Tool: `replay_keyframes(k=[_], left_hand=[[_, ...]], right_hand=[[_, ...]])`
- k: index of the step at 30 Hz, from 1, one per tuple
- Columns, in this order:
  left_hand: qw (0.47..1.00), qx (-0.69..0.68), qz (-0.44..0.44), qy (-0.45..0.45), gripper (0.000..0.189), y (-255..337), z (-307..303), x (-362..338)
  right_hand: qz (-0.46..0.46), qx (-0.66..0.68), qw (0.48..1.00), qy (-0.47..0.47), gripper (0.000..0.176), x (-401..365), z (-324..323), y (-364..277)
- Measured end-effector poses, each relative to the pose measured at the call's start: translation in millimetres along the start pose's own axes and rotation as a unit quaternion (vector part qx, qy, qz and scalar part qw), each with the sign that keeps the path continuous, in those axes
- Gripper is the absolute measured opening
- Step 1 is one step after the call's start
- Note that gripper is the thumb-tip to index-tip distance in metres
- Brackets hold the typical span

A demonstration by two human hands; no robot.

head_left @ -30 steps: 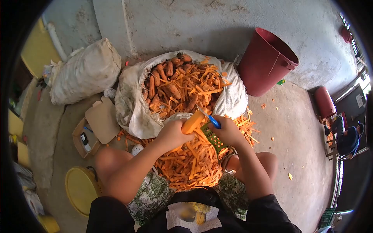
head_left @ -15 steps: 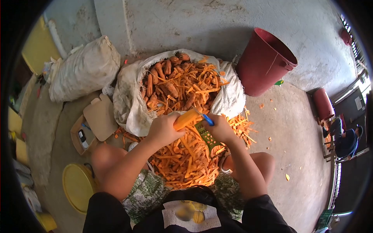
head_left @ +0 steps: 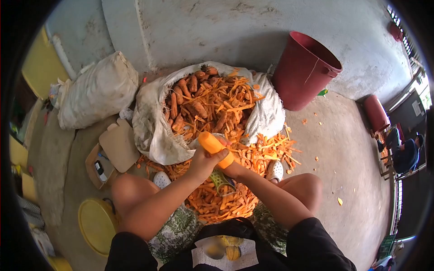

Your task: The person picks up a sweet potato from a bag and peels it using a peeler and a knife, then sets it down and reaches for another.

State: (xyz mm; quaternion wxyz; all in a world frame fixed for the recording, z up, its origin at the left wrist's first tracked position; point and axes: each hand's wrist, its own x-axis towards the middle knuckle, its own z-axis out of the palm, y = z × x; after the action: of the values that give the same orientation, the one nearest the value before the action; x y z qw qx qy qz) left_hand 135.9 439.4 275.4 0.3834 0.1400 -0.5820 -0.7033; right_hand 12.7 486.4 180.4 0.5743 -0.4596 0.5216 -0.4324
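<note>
My left hand [head_left: 206, 159] is wrapped round a thick peeled orange carrot [head_left: 211, 143], its rounded end pointing up and left. My right hand [head_left: 233, 169] is closed close behind the carrot's lower end. Most of its fingers are hidden there, as is anything in them. Just below lies a green piece with holes [head_left: 221, 183], on a heap of orange peelings [head_left: 221, 203] between my legs. Past my hands a white woven sack [head_left: 151, 135] lies with its mouth spread, holding unpeeled carrots [head_left: 196, 108] and many peel strips [head_left: 230, 106].
A tall dark red bin [head_left: 300, 77] stands right of the sack by the wall. To the left are a full white sack [head_left: 99, 92], a cardboard box [head_left: 120, 144] and a yellow lidded bucket [head_left: 97, 226]. A person [head_left: 407, 153] sits far right.
The carrot has turned from pointing up and right to pointing up and left. My right hand has moved left and down behind it, and its blue-handled blade has gone from sight.
</note>
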Motion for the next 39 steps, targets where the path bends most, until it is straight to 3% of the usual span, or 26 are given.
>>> replay_keyframes(k=[1,2,5,7,9,11,12,13,15,17,19,21,23,25,27,33,39], left_hand=[[0.999,-0.040,-0.021,-0.005,0.016,-1.0,1.5,-0.1],[0.999,-0.003,-0.030,-0.016,0.021,4.4,-1.3,2.4],[0.995,0.009,-0.090,-0.042,0.028,29.0,-11.9,6.3],[0.993,0.013,-0.099,-0.060,0.034,41.3,-27.5,6.2],[0.983,-0.028,-0.164,-0.077,0.034,55.6,-32.6,5.1],[0.983,0.011,-0.161,-0.084,0.036,48.8,-31.2,2.7],[0.969,0.081,-0.212,-0.096,0.037,41.4,-30.3,0.6],[0.947,0.150,-0.263,-0.107,0.038,35.1,-29.3,-2.4],[0.945,0.198,-0.234,-0.115,0.042,21.1,-20.6,-4.8],[0.927,0.247,-0.204,-0.194,0.047,0.7,-20.9,-4.9],[0.914,0.295,-0.209,-0.184,0.049,-3.6,-15.9,-5.3],[0.924,0.300,-0.174,-0.162,0.045,1.4,-11.7,-5.4],[0.934,0.291,-0.158,-0.136,0.043,7.3,-11.5,0.0],[0.942,0.284,-0.138,-0.112,0.040,7.8,-15.4,4.9],[0.953,0.284,-0.096,-0.051,0.041,2.2,-22.9,7.9],[0.941,0.326,-0.084,-0.041,0.041,2.1,-27.7,11.9],[0.956,0.284,-0.060,-0.050,0.033,-4.1,-21.3,8.5]], right_hand=[[0.002,0.057,0.998,-0.003,0.041,-5.6,6.8,-21.7],[0.001,0.059,0.998,-0.001,0.041,-6.0,5.6,-28.8],[-0.027,0.234,0.971,0.033,0.036,-5.2,-11.7,-26.3],[-0.033,0.265,0.961,0.075,0.035,-7.0,-27.1,-37.6],[-0.020,0.306,0.944,0.124,0.030,-4.7,-47.8,-32.3],[-0.037,0.271,0.945,0.178,0.025,-9.4,-59.8,-42.0],[-0.038,0.270,0.945,0.180,0.025,-12.9,-60.3,-50.4],[-0.055,0.225,0.956,0.180,0.027,-18.1,-58.5,-59.9],[-0.069,0.181,0.965,0.177,0.029,-20.3,-57.6,-60.8],[-0.086,0.053,0.978,0.185,0.029,-15.1,-55.9,-52.1],[-0.092,-0.012,0.971,0.219,0.026,-26.5,-38.0,-81.1],[0.034,-0.274,0.935,0.221,0.024,-34.4,-31.6,-108.3],[-0.015,-0.236,0.945,0.223,0.022,-40.0,-37.4,-105.1],[-0.059,-0.355,0.910,0.206,0.018,-49.9,-36.3,-120.9],[-0.030,-0.369,0.912,0.180,0.020,-56.0,-35.0,-128.8],[-0.075,-0.479,0.858,0.169,0.020,-61.9,-30.1,-120.5],[-0.024,-0.482,0.854,0.193,0.013,-61.3,-26.7,-125.2]])
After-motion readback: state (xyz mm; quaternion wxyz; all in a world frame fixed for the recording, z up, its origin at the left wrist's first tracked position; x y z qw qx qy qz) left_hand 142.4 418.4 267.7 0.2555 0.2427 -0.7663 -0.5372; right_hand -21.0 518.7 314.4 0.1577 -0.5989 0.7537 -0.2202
